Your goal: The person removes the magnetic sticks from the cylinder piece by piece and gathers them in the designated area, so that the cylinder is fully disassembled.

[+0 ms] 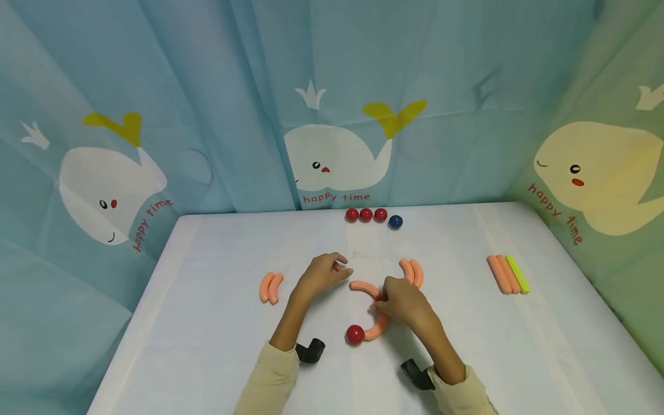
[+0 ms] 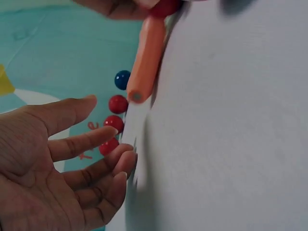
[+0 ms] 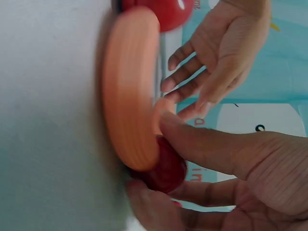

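My right hand (image 1: 408, 302) pinches a red ball (image 3: 168, 169) between thumb and fingers, low over the white table; in the head view the hand mostly hides it. A curved orange stick (image 1: 365, 287) reaches from this ball toward the left hand. Another curved orange stick (image 3: 130, 86) runs from it to a second red ball (image 1: 355, 335) nearer me. Whether the pieces touch the held ball is partly hidden. My left hand (image 1: 323, 274) hovers left of the upper stick, its fingers loosely bent and holding nothing.
Three red balls (image 1: 365, 215) and a blue ball (image 1: 395, 222) line the table's back edge. Two curved orange sticks (image 1: 271, 287) lie left; another curved pair (image 1: 417, 273) lies behind the right hand. Straight orange sticks (image 1: 503, 274) and a lime-green stick (image 1: 517, 274) lie far right.
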`<action>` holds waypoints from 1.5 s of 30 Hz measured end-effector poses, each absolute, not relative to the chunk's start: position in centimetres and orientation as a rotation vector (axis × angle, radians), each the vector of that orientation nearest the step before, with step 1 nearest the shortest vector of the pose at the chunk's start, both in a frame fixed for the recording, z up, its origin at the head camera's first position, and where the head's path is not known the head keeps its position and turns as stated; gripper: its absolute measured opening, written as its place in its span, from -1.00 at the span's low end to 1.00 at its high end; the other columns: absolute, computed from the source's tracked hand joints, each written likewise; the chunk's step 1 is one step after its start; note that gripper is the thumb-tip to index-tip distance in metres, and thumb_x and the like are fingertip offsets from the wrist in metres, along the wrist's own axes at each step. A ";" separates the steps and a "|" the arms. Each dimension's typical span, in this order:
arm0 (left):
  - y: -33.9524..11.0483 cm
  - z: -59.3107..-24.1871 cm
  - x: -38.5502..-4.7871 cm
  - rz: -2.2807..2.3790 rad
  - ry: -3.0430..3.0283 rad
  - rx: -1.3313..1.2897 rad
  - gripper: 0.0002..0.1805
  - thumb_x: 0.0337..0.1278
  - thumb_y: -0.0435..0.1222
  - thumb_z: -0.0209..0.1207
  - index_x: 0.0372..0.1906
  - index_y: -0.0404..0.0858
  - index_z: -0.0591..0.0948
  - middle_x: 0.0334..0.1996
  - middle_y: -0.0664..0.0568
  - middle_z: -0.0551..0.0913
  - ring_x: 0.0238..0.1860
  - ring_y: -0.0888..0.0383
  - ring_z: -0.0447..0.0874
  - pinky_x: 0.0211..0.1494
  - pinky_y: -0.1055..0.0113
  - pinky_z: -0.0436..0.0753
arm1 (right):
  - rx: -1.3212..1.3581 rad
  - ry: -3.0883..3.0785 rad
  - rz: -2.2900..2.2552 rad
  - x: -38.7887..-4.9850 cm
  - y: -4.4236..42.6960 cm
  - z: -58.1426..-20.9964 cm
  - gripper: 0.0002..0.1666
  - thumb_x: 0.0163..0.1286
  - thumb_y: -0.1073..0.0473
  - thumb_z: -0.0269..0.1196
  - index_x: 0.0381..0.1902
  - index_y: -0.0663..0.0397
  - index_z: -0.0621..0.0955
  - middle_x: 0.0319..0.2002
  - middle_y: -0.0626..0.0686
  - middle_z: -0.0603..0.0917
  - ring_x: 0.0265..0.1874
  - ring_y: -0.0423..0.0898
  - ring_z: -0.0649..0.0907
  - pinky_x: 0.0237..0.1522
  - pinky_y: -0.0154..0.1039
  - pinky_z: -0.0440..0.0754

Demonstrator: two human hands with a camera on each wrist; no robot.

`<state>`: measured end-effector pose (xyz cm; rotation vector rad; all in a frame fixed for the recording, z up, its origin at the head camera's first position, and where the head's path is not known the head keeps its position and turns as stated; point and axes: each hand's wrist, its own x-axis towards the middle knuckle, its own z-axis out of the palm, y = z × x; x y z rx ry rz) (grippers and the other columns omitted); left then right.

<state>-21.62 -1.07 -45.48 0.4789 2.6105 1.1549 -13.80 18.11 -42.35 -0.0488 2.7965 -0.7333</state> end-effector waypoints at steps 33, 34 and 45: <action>-1.9 -46.2 -17.6 1.051 2.765 0.492 -0.83 0.10 -0.28 0.36 -0.24 -0.28 0.67 -0.45 -0.02 0.56 -0.46 0.23 0.39 -0.44 0.41 0.39 | -0.350 2.711 -1.242 -17.1 17.7 -46.2 -0.68 0.16 0.23 0.44 -0.12 0.16 0.66 -0.25 0.05 0.73 -0.22 -0.05 0.70 -0.20 -0.21 0.65; -1.9 -46.2 -17.6 1.052 2.765 0.492 -0.83 0.10 -0.28 0.36 -0.24 -0.28 0.67 -0.45 -0.02 0.56 -0.46 0.23 0.39 -0.44 0.41 0.39 | -0.346 2.709 -1.243 -17.1 17.7 -46.2 -0.69 0.16 0.23 0.45 -0.13 0.15 0.66 -0.25 0.05 0.73 -0.22 -0.06 0.70 -0.20 -0.22 0.64; -2.0 -46.2 -17.7 1.042 2.759 0.509 -0.85 0.11 -0.28 0.35 -0.26 -0.26 0.68 -0.47 0.02 0.53 -0.45 0.22 0.39 -0.41 0.40 0.39 | -0.327 2.699 -1.244 -17.2 17.7 -46.2 -0.69 0.18 0.22 0.43 -0.11 0.14 0.66 -0.22 0.06 0.73 -0.18 -0.03 0.70 -0.19 -0.21 0.65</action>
